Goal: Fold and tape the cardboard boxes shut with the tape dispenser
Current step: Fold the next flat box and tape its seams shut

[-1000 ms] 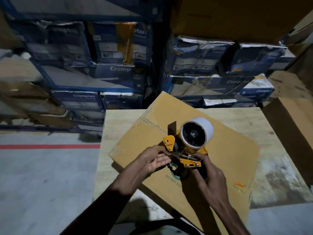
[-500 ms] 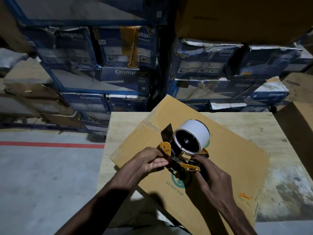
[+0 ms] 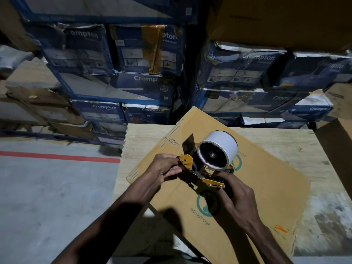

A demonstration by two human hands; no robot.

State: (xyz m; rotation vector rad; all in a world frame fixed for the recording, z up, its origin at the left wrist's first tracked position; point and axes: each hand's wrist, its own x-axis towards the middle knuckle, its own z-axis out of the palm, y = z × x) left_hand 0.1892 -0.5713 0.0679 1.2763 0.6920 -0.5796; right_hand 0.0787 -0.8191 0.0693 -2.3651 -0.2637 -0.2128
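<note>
Tape dispenser (image 3: 208, 161) only tilted.
My left hand (image 3: 165, 168) pinches its front, right hand (image 3: 239, 196) grips its handle; centre-frame cardboard box (image 3: 266, 187) stays flat.

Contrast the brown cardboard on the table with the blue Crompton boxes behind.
The brown cardboard lies flat; the blue boxes stand assembled and stacked. The cardboard is plain brown with a teal mark; the boxes are printed blue and white. The cardboard looks intact; the boxes' corners are torn and crumpled. Both carry print.
</note>
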